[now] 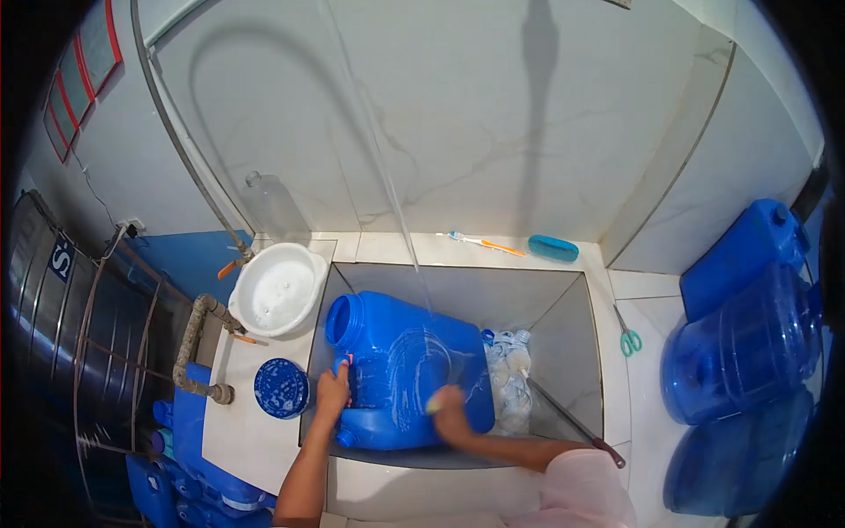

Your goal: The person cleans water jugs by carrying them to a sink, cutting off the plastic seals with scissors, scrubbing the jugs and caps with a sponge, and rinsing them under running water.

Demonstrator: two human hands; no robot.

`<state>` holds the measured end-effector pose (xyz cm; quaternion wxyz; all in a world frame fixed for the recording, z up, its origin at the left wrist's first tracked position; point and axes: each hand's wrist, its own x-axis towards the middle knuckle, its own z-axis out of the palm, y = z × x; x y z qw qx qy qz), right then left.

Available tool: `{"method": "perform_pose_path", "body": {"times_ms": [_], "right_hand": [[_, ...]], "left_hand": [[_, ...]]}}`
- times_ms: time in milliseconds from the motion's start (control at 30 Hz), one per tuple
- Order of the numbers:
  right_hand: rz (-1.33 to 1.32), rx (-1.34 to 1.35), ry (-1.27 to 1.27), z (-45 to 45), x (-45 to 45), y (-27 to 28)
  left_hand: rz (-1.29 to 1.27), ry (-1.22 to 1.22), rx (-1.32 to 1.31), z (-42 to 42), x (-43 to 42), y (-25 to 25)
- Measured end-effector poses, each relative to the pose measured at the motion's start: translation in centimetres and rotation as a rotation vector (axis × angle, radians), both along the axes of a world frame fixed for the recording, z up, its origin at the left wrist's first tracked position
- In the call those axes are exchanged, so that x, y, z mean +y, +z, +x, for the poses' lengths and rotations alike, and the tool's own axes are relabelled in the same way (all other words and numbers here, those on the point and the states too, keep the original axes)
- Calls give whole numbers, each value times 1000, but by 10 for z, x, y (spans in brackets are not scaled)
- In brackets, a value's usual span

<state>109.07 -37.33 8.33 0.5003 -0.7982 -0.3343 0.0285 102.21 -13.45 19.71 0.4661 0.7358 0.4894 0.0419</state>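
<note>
A large blue plastic jug [387, 326] lies on its side in the sink, its open mouth facing left. White soap suds streak its upper side. My left hand [333, 389] is closed on the jug near its handle, below the mouth; a small pink-red bit shows by the fingers. Over the sudsy side, my right hand [451, 415] is bent closed and slightly blurred, with a small yellowish thing at its fingers that I cannot make out. A blue cap [282, 388] with foam on it rests on the left ledge.
A tiled sink [568, 352] surrounds the jug, with several clear bottles [510, 378] and a long-handled tool [572, 418] at right. A white basin [277, 289] of suds stands left. A toothbrush [487, 244], blue brush [554, 248], scissors [629, 341] and water containers [735, 352] lie around.
</note>
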Motion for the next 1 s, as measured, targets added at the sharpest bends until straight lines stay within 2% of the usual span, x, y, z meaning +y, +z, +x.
{"method": "perform_pose_path", "body": {"times_ms": [67,133,200,267,333,367,433,500,567,633,700,767,833,900,967,1000], "right_hand": [[160,-264,309,-5,34,78],[81,-314,103,38,93,81],[107,-223,-163,113,126,50],[-48,-162,-119,166,97,-21],[-141,-43,-256,142,32,-60],[-395,160,-305,123,6,-55],[-451,-172,-584,39,-7,-105],[-190,-118,-202,-16,-2,-50],[16,-25,23,-5,27,78],[-105,-425,-37,37,65,105],[-45,-467,-214,93,75,148],[60,141,190,173,55,117],[50,577,181,200,7,88],[-23,867,109,210,-41,52],[-12,789,132,220,-57,62],[-7,736,155,221,-67,66]], "left_hand": [[-19,-1,-53,0,-2,3],[22,-5,-33,-3,-6,4],[71,-14,2,-3,-3,6],[77,-25,-14,-5,-5,7],[80,-17,-24,-6,-6,7],[84,-3,-35,-5,-7,8],[57,5,-52,-6,-4,5],[27,9,-60,-7,-8,9],[3,-62,-131,-6,-16,24],[41,-141,-137,-5,-24,29],[87,-224,-131,-4,-29,35],[294,-425,-157,-2,-39,42],[368,-482,-123,2,-58,68],[439,-747,-65,8,-69,77],[538,-833,-118,25,-80,88],[625,-992,-90,35,-85,93]]}}
